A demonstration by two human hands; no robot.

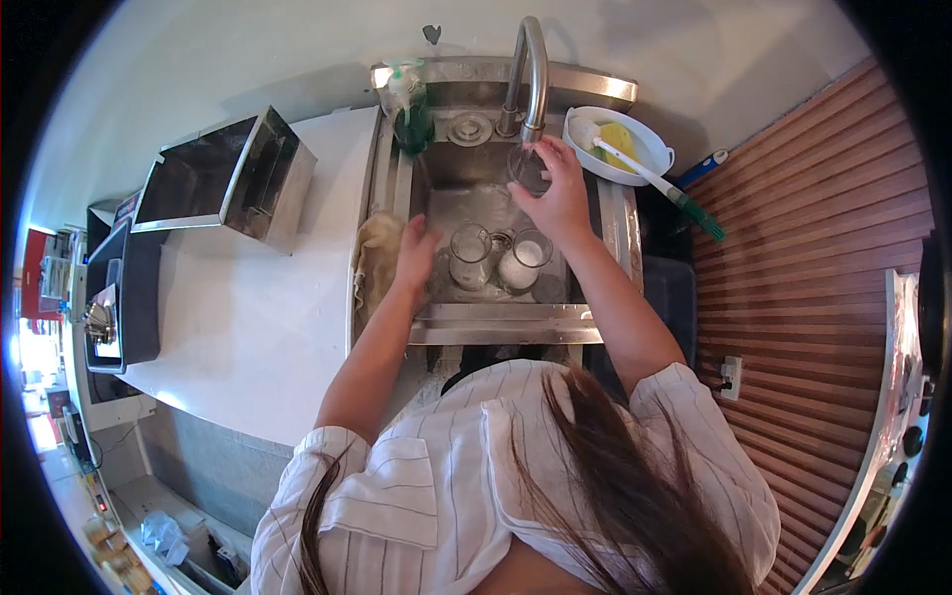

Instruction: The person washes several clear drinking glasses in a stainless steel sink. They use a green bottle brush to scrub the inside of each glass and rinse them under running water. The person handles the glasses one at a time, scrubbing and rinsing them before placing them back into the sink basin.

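Observation:
My right hand (559,195) holds a clear glass vessel (525,172) right below the spout of the metal gooseneck faucet (538,82). Its fingers cover part of the glass. My left hand (418,249), slightly blurred, hovers at the left side of the stainless steel sink (476,314) with nothing visible in it. Beside that hand a beige cloth (378,242) drapes over the edge. Down in the basin stand two glass vessels, a left one (470,269) and a right one (518,272), both with whitish, foamy-looking contents. Behind them the drain (502,239) is partly hidden.
A pump bottle of green liquid (413,123) stands at the sink's back left corner. To the right, a white basin (658,149) holds a yellow sponge (616,145) and a green-bristled brush (662,186). An open-fronted metal box (286,197) sits on the white counter (245,312).

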